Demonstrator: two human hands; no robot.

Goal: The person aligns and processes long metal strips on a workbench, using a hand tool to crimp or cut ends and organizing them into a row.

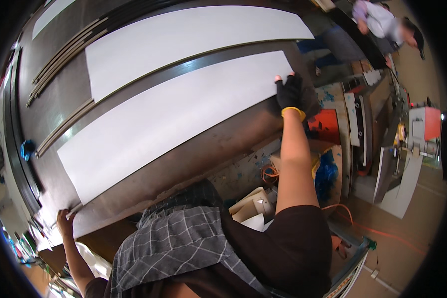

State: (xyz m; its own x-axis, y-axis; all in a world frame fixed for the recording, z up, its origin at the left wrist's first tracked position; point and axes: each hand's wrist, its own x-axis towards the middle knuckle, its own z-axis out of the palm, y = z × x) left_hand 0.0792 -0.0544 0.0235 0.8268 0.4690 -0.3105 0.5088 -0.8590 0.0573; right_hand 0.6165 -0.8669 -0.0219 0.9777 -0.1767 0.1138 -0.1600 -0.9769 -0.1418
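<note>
A long white panel [174, 119] lies on the dark metal table [203, 134] in front of me. My right hand [289, 93], in a black glove with bare fingertips and a yellow cuff, is at the panel's right end. Its thumb and fingers are apart and reach onto the panel's edge. Far to the left, at the table's near corner, my left hand [65, 222] is closed on a thin pale strip [75, 210]. That hand is small in view, and its finger detail is hard to make out.
Beyond lies a second white panel [198, 39]. Several narrow metal bars [67, 59] rest at the table's left. A person [380, 22] is at the far right. An orange cord [377, 230] crosses the floor. Below the table edge, an open box [253, 203] stands near me.
</note>
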